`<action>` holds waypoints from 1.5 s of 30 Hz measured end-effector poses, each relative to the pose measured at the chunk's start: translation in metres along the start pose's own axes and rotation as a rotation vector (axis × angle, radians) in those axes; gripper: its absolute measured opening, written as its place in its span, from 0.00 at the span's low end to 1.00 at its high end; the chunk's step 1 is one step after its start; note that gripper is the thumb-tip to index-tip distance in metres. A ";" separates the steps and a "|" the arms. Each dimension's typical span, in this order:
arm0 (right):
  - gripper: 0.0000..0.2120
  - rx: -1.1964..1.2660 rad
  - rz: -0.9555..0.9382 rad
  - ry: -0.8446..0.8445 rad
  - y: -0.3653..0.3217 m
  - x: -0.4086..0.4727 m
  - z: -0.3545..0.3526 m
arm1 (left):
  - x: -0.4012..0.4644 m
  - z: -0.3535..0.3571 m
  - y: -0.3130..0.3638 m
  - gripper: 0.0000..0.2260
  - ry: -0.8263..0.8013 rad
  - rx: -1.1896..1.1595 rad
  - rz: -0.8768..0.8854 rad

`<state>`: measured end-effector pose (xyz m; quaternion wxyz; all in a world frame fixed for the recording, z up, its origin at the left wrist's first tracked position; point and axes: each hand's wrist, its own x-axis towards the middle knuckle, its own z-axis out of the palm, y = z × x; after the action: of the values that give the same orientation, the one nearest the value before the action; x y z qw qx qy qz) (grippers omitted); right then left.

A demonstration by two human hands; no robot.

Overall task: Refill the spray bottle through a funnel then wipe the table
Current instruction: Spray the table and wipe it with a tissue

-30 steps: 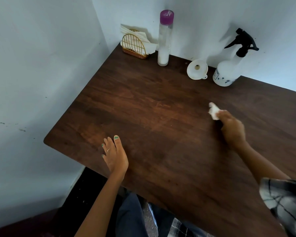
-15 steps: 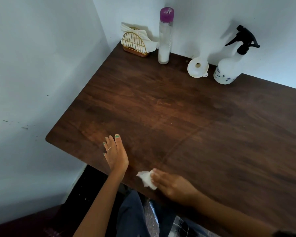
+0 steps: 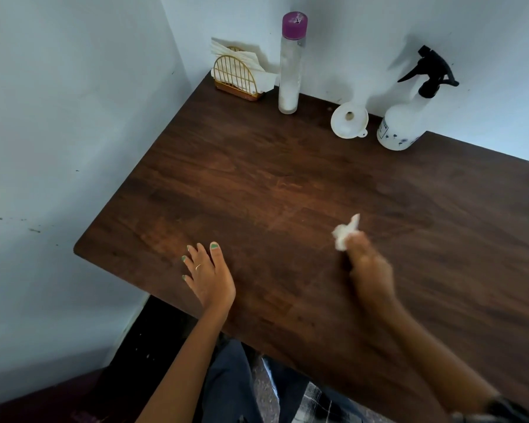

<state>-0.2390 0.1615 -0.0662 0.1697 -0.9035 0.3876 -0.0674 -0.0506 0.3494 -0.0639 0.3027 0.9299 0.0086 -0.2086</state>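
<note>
My right hand (image 3: 368, 267) grips a crumpled white tissue (image 3: 345, 232) against the dark wooden table (image 3: 287, 184), a little right of its middle; the hand is blurred by motion. Flat on the table near the front left edge lies my left hand (image 3: 209, 274), fingers spread and holding nothing. At the back by the wall stands a white spray bottle (image 3: 402, 123) with a black trigger head. A white funnel (image 3: 348, 120) lies just left of it. Further left stands a tall clear bottle (image 3: 290, 64) with a purple cap and a little white content at its bottom.
A gold wire napkin holder (image 3: 235, 76) with white napkins sits in the back left corner. White walls close off the table's left and back sides. My legs show below the front edge.
My right hand swept the tissue from mid-right down to the front edge beside my left hand, then back up toward the table's middle. My left hand stayed put.
</note>
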 end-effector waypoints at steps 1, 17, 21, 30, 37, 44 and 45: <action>0.14 -0.029 -0.129 -0.042 -0.026 -0.017 0.013 | -0.001 0.001 0.001 0.27 0.008 -0.010 -0.006; 0.09 0.589 -0.054 -0.197 -0.118 0.004 0.005 | -0.039 -0.019 0.043 0.14 -0.489 -0.079 0.478; 0.09 0.772 0.266 -0.031 -0.123 0.009 0.000 | -0.052 -0.012 0.056 0.16 -0.364 -0.232 0.339; 0.07 1.087 0.360 -0.044 -0.156 -0.015 0.017 | -0.046 -0.010 0.054 0.17 -0.306 -0.428 0.114; 0.14 0.896 0.232 0.044 -0.151 0.005 0.017 | -0.021 -0.020 0.058 0.19 -0.634 -0.551 0.069; 0.16 0.427 0.040 0.315 -0.089 0.140 0.027 | 0.031 -0.035 0.022 0.29 -0.186 0.116 0.241; 0.19 0.326 0.050 0.306 -0.079 0.159 0.027 | 0.038 -0.039 0.012 0.30 -0.140 0.165 0.204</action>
<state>-0.0692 0.1038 -0.0647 0.2545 -0.8336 0.4149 -0.2611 0.0007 0.3577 -0.0437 0.2447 0.9309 -0.1241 -0.2411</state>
